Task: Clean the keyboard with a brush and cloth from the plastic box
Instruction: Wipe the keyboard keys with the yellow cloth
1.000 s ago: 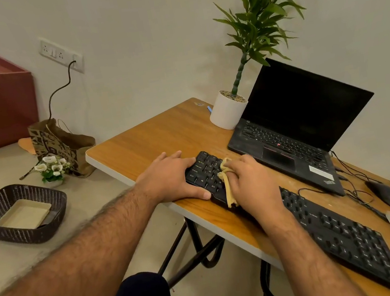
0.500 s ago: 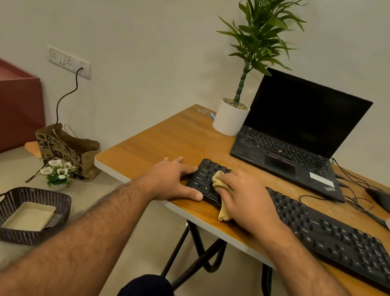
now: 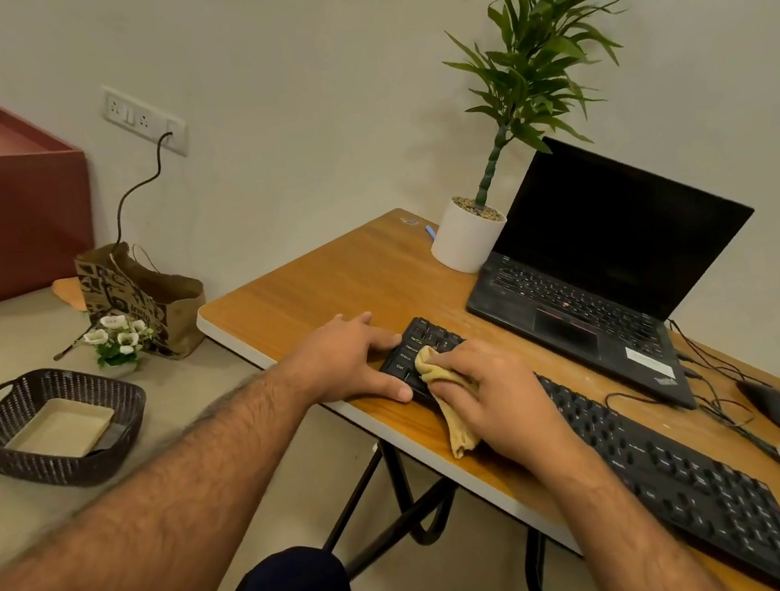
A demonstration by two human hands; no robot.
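Note:
A long black keyboard (image 3: pixel 669 470) lies along the front edge of the wooden table (image 3: pixel 313 288). My right hand (image 3: pixel 494 396) grips a yellow cloth (image 3: pixel 454 419) and presses it on the keyboard's left end, the cloth's tail hanging toward the table edge. My left hand (image 3: pixel 347 360) rests flat on the table with fingers and thumb against the keyboard's left end. No brush is in view.
An open black laptop (image 3: pixel 595 259) and a white potted plant (image 3: pixel 468 234) stand behind the keyboard. A black mouse (image 3: pixel 775 407) with cables lies to the right. On the floor at left are a dark woven basket (image 3: pixel 57 427), a paper bag (image 3: pixel 138 298) and small flowers (image 3: pixel 116 338).
My right hand with the cloth has slid toward the keyboard's left front corner, the cloth tail now trailing over the table edge. My left hand stays at the keyboard's end.

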